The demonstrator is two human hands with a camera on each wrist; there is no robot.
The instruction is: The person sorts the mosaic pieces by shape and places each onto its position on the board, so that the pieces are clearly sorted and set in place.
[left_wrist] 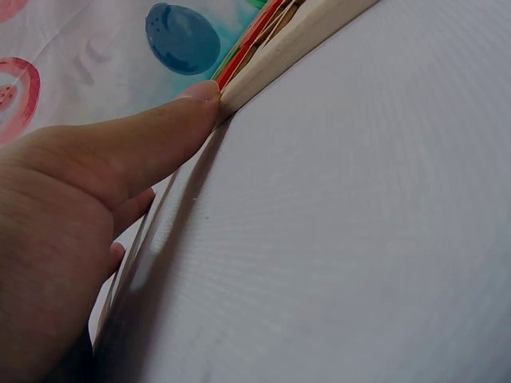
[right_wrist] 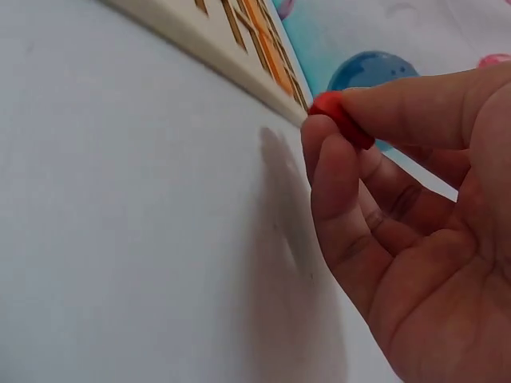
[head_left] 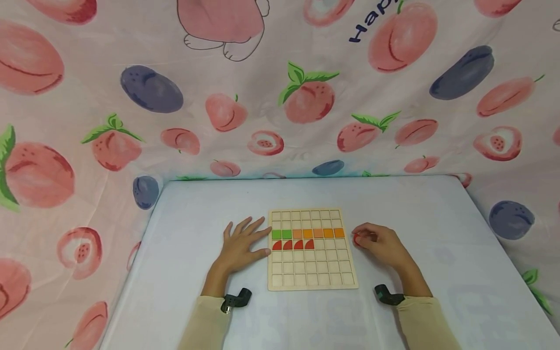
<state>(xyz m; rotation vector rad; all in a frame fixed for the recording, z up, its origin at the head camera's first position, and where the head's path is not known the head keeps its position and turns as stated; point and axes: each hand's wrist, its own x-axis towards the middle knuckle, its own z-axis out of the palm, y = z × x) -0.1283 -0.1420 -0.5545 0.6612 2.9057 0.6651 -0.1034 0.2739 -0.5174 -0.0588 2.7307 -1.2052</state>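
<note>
A square wooden grid board (head_left: 312, 288) lies on the table. Across its third row run green tiles (head_left: 281, 234) and orange tiles (head_left: 318, 233), and the left part of the fourth row holds several red quarter-round tiles (head_left: 299, 246). My left hand (head_left: 238, 250) is spread flat at the board's left side; its thumb (left_wrist: 188, 120) touches the wooden edge. Just off the board's right edge, my right hand (head_left: 380, 240) pinches a small red piece (right_wrist: 339, 116) between thumb and fingertips, which cover much of it.
The board sits on a white-covered table (head_left: 197, 204). Behind it and at the sides hangs a fruit-print cloth (head_left: 253, 73). Black wrist cameras sit on the left wrist (head_left: 236, 299) and the right wrist (head_left: 388, 295), by the beige sleeves (head_left: 426, 321).
</note>
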